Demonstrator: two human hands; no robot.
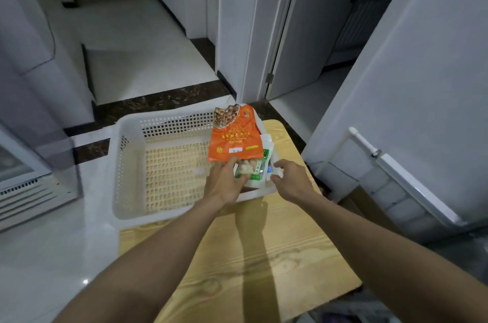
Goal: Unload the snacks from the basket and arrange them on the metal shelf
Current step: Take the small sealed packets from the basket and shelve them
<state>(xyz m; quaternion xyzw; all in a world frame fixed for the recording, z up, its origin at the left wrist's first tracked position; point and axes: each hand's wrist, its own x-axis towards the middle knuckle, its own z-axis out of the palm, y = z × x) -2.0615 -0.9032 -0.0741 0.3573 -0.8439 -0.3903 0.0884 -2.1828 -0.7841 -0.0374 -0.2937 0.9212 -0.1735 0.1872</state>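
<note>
Left hand (227, 182) fingers clamp an orange peanut bag (232, 137) and green-white packet (250, 170); right hand (290, 180) fingers pinch a white pouch (266, 141).

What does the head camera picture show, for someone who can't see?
A left hand grips an orange packet and a green packet in a white basket on a wooden table; the right hand pinches white packets beside them.

Perforated white plastic basket (126, 153); glossy orange packet (233, 137); grained wood tabletop (264, 256)
</note>
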